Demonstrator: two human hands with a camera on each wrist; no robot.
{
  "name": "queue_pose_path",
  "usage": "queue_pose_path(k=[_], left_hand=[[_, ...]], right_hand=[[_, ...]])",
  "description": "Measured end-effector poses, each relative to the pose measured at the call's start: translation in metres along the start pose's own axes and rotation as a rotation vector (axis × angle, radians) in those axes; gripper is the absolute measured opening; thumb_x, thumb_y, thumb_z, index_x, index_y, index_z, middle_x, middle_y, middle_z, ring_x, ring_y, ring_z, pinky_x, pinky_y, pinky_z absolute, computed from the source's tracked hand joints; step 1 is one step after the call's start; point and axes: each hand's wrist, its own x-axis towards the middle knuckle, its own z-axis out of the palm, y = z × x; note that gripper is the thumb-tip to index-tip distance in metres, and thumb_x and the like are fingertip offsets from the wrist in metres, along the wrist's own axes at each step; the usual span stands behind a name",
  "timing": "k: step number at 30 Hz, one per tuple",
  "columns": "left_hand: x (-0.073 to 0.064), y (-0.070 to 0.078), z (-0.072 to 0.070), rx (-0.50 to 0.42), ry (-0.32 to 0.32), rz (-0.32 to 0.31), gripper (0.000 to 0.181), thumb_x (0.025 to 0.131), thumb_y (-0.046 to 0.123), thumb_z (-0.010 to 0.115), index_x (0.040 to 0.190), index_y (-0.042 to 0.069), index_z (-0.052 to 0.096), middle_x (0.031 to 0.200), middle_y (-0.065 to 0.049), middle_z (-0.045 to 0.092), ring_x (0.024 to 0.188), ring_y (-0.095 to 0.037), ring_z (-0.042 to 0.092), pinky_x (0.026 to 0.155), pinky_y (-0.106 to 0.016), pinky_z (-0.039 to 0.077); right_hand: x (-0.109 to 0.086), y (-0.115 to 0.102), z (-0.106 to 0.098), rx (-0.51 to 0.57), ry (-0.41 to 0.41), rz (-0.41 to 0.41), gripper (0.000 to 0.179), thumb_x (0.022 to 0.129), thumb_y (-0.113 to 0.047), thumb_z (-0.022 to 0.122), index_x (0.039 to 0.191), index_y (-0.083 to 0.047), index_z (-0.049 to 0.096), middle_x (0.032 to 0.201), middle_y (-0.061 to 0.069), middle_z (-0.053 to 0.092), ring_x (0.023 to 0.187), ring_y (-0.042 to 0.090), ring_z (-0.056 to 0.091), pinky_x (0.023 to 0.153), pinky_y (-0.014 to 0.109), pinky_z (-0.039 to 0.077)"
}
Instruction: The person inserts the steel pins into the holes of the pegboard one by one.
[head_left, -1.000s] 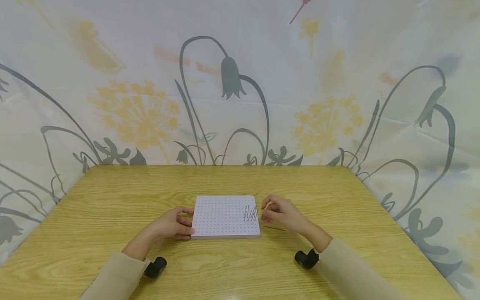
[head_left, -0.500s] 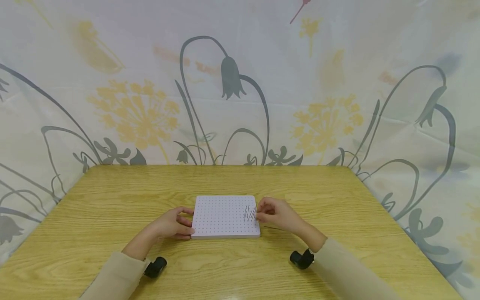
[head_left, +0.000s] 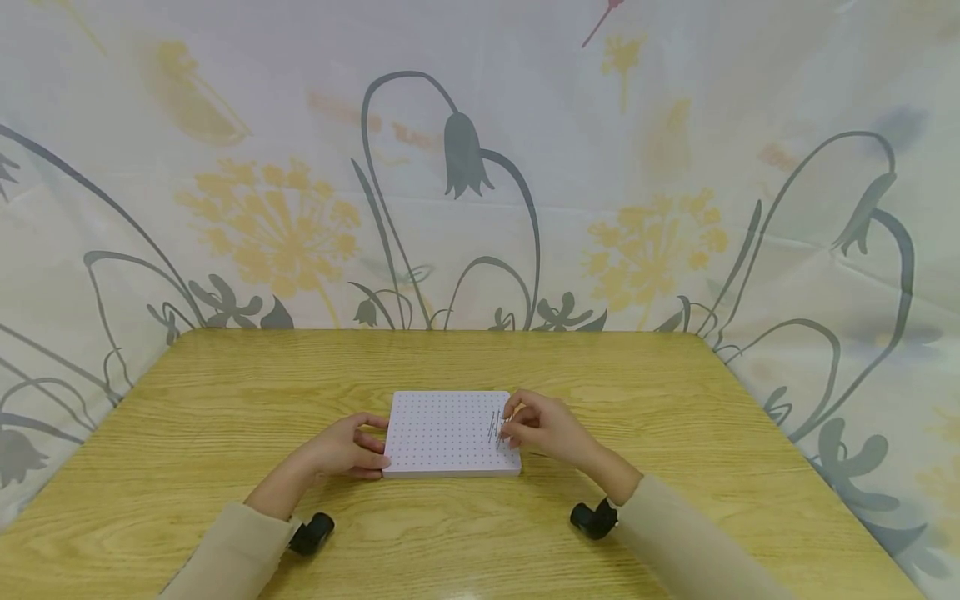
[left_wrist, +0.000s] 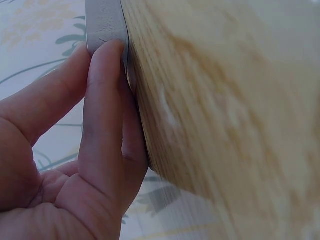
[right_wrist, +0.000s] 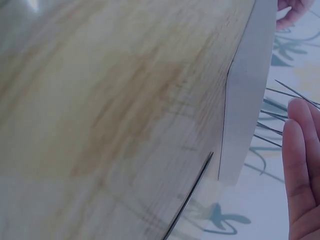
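Observation:
A white pegboard (head_left: 442, 429) with rows of small holes lies flat on the table. Several thin dark rods (head_left: 493, 427) stand slanted in holes near its right side. My left hand (head_left: 347, 446) grips the board's left edge, thumb at the near corner; in the left wrist view the thumb and a finger meet the board's edge (left_wrist: 106, 22). Over the right side, my right hand (head_left: 551, 427) pinches a thin dark rod (right_wrist: 290, 88), its tip past the fingertips in the right wrist view. The hand hides some standing rods in the head view.
Thin dark rods (right_wrist: 190, 195) lie loose on the table just right of the board, hidden behind the right hand in the head view. The wood-grain table (head_left: 285, 375) reaches back to a flower-patterned cloth (head_left: 562, 167). A small black camera sits on each wrist.
My right hand has moved left from beside the board to over its right side, among the standing rods. The left hand and the board have stayed in place.

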Motion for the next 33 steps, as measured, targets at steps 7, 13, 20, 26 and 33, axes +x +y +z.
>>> queue_pose_path(k=[7, 13, 20, 26, 33], left_hand=[[-0.001, 0.001, 0.001, 0.005, -0.001, 0.005, 0.057, 0.081, -0.009, 0.065, 0.130, -0.010, 0.035, 0.096, -0.019, 0.052, 0.076, -0.020, 0.060, 0.069, -0.036, 0.057], [-0.002, 0.003, 0.001, 0.005, -0.009, 0.010, 0.056, 0.081, -0.009, 0.065, 0.129, -0.011, 0.035, 0.095, -0.018, 0.052, 0.076, -0.020, 0.060, 0.069, -0.035, 0.057], [-0.002, 0.004, 0.001, 0.006, -0.005, 0.006, 0.056, 0.082, -0.009, 0.064, 0.130, -0.010, 0.035, 0.095, -0.018, 0.052, 0.076, -0.020, 0.060, 0.069, -0.035, 0.057], [-0.002, 0.003, 0.001, 0.002, -0.002, 0.003, 0.056, 0.082, -0.010, 0.064, 0.130, -0.010, 0.035, 0.095, -0.018, 0.051, 0.076, -0.020, 0.060, 0.070, -0.036, 0.057], [-0.001, 0.002, 0.000, -0.007, -0.007, 0.007, 0.057, 0.082, -0.010, 0.064, 0.131, -0.010, 0.034, 0.096, -0.019, 0.051, 0.076, -0.021, 0.060, 0.070, -0.036, 0.057]], right_hand=[[0.001, 0.001, 0.003, -0.013, 0.003, 0.019, 0.005, 0.092, 0.001, 0.056, 0.097, 0.001, 0.055, 0.086, 0.018, 0.068, 0.070, 0.023, 0.065, 0.064, 0.037, 0.057], [0.001, 0.001, 0.004, -0.051, 0.013, 0.003, 0.005, 0.090, 0.003, 0.058, 0.093, 0.000, 0.056, 0.085, 0.016, 0.068, 0.068, 0.021, 0.065, 0.062, 0.035, 0.057], [0.001, -0.003, 0.005, -0.039, 0.009, 0.028, 0.003, 0.090, 0.003, 0.058, 0.092, 0.003, 0.057, 0.085, 0.018, 0.067, 0.070, 0.028, 0.065, 0.063, 0.041, 0.056], [-0.002, -0.026, 0.005, -0.030, -0.002, 0.049, 0.007, 0.090, 0.004, 0.057, 0.087, 0.011, 0.055, 0.083, 0.025, 0.064, 0.072, 0.039, 0.063, 0.066, 0.046, 0.055], [-0.004, -0.035, 0.003, -0.030, -0.012, 0.057, 0.005, 0.090, 0.005, 0.057, 0.086, 0.009, 0.056, 0.084, 0.026, 0.063, 0.074, 0.039, 0.062, 0.068, 0.048, 0.054]])
